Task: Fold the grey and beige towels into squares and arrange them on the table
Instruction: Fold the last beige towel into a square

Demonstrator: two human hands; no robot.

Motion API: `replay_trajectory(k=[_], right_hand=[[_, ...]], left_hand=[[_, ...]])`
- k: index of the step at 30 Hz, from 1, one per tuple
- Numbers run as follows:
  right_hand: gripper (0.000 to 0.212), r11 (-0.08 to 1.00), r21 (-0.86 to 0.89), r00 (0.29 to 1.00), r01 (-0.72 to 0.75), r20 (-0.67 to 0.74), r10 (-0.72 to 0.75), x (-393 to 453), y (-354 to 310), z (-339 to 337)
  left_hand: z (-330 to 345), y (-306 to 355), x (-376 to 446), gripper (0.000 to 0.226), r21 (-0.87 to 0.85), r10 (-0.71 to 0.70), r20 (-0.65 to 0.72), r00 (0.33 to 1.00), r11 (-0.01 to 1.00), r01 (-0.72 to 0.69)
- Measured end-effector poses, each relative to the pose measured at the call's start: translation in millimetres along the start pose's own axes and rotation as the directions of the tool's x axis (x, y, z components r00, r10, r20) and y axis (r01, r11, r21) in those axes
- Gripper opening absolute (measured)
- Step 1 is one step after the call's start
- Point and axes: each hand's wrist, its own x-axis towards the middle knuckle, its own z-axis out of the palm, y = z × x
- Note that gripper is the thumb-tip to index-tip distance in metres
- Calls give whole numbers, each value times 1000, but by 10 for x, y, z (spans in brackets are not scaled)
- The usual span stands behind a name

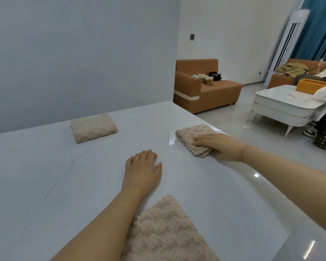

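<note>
Placing step: folded beige towel (pixel 194 140) at counter (pixel 45 176) right edge, right hand (pixel 219 146) pressing flat on it, thumb tucked under its near edge. Second folded towel (pixel 93 127) well left of it, farther back. Left hand (pixel 142 169) open, flat on counter, nearer than first towel, holding nothing. Next probably: release, then fold unfolded towel (pixel 164 234) nearest camera. No grey towel visible.

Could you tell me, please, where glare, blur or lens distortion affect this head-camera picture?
In the head view, glare streaks the glossy table beside the folded towel under the right hand; bright spots also shine on the floor. The wide lens tilts the air conditioner. The right edge, near the coffee table, looks smeared.
</note>
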Motion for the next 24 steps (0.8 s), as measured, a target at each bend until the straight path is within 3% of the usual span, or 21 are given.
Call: replay_trajectory(k=[2,4,6,8,12,18,24], right_hand=[[54,982,160,995,-104,24,101,9,-34,-33],[36,849,475,969,-233,45,241,55,-152,-94],[24,750,602,924,-272,-55,379,187,-251,-100],[39,813,454,881,-363,-117,459,364,-282,-29],[63,829,137,840,-542,52,541,647,-326,230],[63,881,106,888,-460,77,454,697,-242,248],[64,847,107,853,-521,31,521,640,-385,266]], left_hand=[[1,5,3,41,-4,-1,6,1000,1000,1],[0,6,10,41,-1,-2,5,1000,1000,2],[1,7,15,40,10,0,-5,1000,1000,0],[1,14,3,40,8,-1,-7,1000,1000,1],[3,16,-7,41,-5,-7,2,1000,1000,7],[17,2,20,41,-5,-2,-6,1000,1000,2],[18,5,32,40,-35,-16,1,1000,999,16]])
